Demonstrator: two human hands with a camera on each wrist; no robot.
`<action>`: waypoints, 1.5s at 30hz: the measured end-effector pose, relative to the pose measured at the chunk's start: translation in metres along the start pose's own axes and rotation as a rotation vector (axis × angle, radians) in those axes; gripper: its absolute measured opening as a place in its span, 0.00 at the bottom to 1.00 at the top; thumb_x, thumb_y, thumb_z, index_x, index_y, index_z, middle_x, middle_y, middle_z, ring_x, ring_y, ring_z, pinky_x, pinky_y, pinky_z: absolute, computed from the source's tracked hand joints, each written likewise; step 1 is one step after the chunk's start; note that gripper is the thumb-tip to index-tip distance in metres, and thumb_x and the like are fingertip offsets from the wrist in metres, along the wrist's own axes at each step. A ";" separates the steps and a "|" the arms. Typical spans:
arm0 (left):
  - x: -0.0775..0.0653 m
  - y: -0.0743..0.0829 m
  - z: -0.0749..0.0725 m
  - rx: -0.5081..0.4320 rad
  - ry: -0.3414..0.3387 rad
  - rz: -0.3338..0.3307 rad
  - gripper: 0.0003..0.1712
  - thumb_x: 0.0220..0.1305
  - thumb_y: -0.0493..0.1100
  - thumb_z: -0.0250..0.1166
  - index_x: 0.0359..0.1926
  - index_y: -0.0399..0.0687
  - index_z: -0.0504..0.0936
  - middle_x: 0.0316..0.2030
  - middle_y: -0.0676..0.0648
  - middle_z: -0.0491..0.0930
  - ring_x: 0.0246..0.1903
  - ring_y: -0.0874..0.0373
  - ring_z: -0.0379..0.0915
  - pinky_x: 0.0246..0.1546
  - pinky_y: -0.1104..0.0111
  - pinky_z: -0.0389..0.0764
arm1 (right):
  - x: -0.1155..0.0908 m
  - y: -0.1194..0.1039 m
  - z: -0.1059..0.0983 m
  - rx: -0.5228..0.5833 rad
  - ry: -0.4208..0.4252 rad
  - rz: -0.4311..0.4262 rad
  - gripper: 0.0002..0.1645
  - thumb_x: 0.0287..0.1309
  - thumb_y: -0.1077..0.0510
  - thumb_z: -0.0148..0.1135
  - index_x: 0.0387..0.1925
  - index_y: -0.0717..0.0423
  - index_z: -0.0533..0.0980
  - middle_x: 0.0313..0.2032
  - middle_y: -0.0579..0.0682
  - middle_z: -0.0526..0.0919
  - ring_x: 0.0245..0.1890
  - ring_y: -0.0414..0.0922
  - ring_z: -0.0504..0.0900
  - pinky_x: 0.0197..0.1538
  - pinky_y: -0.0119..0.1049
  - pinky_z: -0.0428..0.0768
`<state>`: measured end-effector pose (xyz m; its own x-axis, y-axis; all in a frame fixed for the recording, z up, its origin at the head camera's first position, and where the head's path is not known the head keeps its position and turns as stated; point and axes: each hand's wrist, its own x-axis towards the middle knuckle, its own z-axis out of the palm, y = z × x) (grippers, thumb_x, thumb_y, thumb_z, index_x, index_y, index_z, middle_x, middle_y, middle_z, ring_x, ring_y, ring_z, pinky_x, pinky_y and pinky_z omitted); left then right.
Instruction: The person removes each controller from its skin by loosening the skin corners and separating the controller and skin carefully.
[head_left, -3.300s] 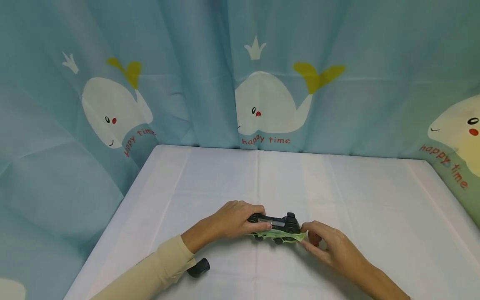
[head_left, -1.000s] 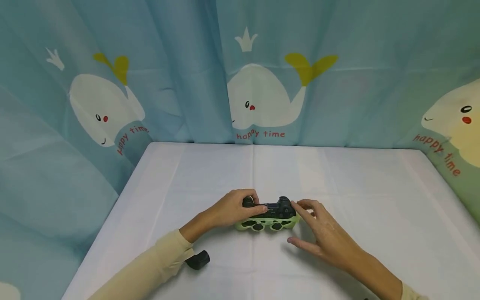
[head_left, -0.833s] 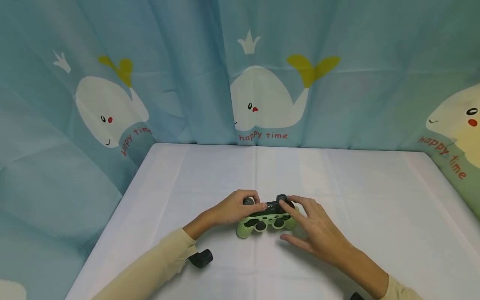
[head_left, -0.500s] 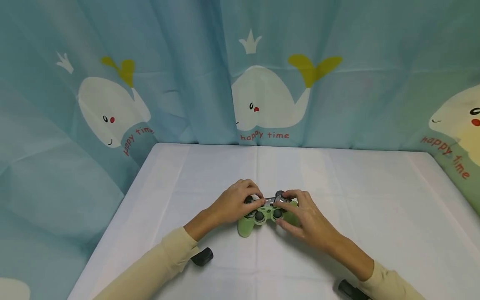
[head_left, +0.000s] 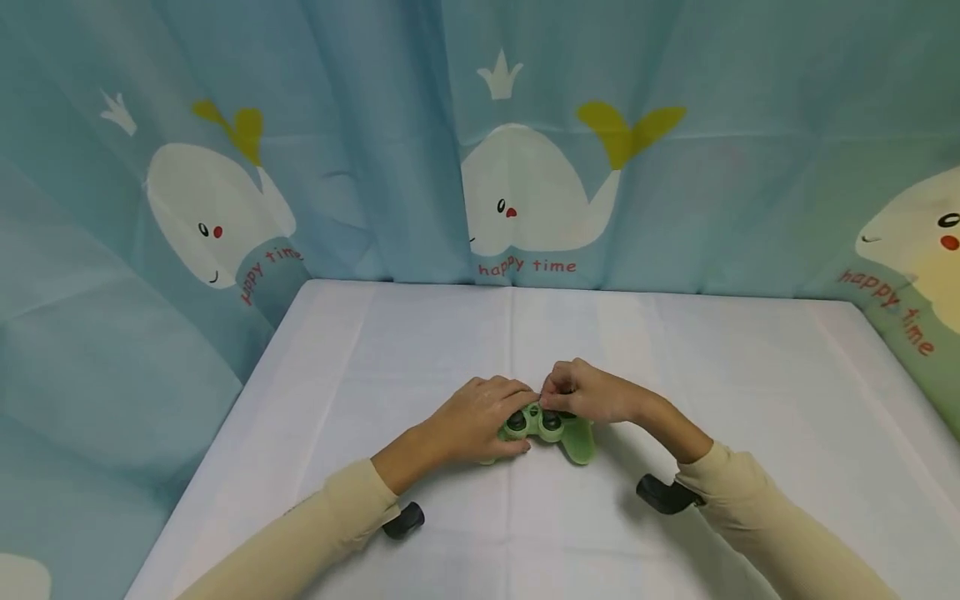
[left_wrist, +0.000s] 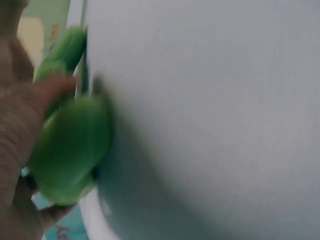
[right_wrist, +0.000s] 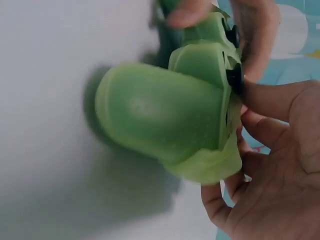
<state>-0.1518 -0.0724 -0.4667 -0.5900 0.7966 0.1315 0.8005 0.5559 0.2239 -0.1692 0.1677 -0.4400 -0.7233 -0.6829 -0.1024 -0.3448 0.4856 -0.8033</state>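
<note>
Around the left end of the controller (head_left: 551, 420), held on or just above the counter (head_left: 420, 358), the left hand (head_left: 480, 421) grips; at its far edge the right hand (head_left: 596, 392) seems to pinch the green cover (head_left: 578, 443). Probably best: brace left, work that edge gently.

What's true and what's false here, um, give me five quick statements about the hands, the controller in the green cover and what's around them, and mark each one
1. The left hand holds the green cover. True.
2. The right hand is well clear of the green cover. False: its fingers are at the far edge.
3. Dark thumbsticks poke through the green cover. True.
4. The table is black. False: it is whitish.
5. Both sleeves are beige. True.
</note>
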 end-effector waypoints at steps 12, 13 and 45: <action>0.008 -0.004 0.006 -0.364 0.025 -0.033 0.32 0.52 0.43 0.80 0.58 0.45 0.80 0.52 0.52 0.80 0.48 0.64 0.74 0.49 0.68 0.75 | 0.004 0.005 0.003 -0.128 0.008 -0.050 0.10 0.73 0.60 0.58 0.36 0.57 0.83 0.33 0.45 0.73 0.37 0.44 0.68 0.40 0.39 0.70; 0.008 -0.004 0.007 -0.369 0.020 -0.038 0.33 0.52 0.43 0.80 0.59 0.44 0.80 0.53 0.52 0.80 0.49 0.63 0.74 0.51 0.67 0.75 | 0.003 0.006 0.004 -0.164 0.031 -0.061 0.09 0.73 0.60 0.59 0.35 0.55 0.82 0.33 0.44 0.73 0.38 0.44 0.68 0.41 0.39 0.69; 0.000 0.013 -0.006 0.004 -0.044 -0.133 0.40 0.59 0.64 0.73 0.67 0.51 0.78 0.62 0.49 0.75 0.61 0.55 0.70 0.57 0.57 0.74 | -0.039 -0.001 0.048 -0.786 0.478 -0.352 0.14 0.54 0.63 0.76 0.41 0.53 0.81 0.34 0.44 0.74 0.34 0.44 0.72 0.47 0.55 0.68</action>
<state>-0.1422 -0.0664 -0.4581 -0.6856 0.7256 0.0581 0.7162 0.6581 0.2324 -0.1121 0.1674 -0.4631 -0.6090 -0.6495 0.4554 -0.7614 0.6396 -0.1061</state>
